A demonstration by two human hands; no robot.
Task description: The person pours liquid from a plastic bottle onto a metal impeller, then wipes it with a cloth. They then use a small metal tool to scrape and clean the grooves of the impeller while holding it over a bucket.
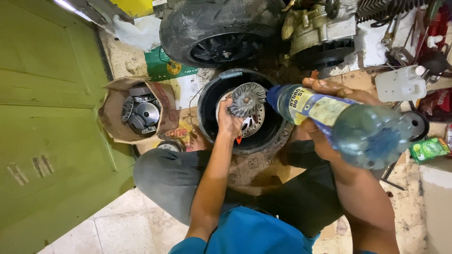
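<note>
Black tub (207, 110) sits on the floor in front of my knees, with a metal disc lying in the bottom. Left of the tub there's a torn cardboard box (113, 117) stuffed with greasy pulley parts (141, 113). My left hand (228, 123) is clamped on a finned pulley (247, 99), holding it over the tub. My right hand (325, 117) is wrapped tight round a clear plastic bottle (343, 124), tipped sideways, blue cap end pointing at the pulley, just right of the tub.

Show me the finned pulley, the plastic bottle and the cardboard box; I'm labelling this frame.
finned pulley (248, 98), head view, on its finned face.
plastic bottle (339, 122), head view, mid-body.
cardboard box (113, 115), head view, left wall.
</note>
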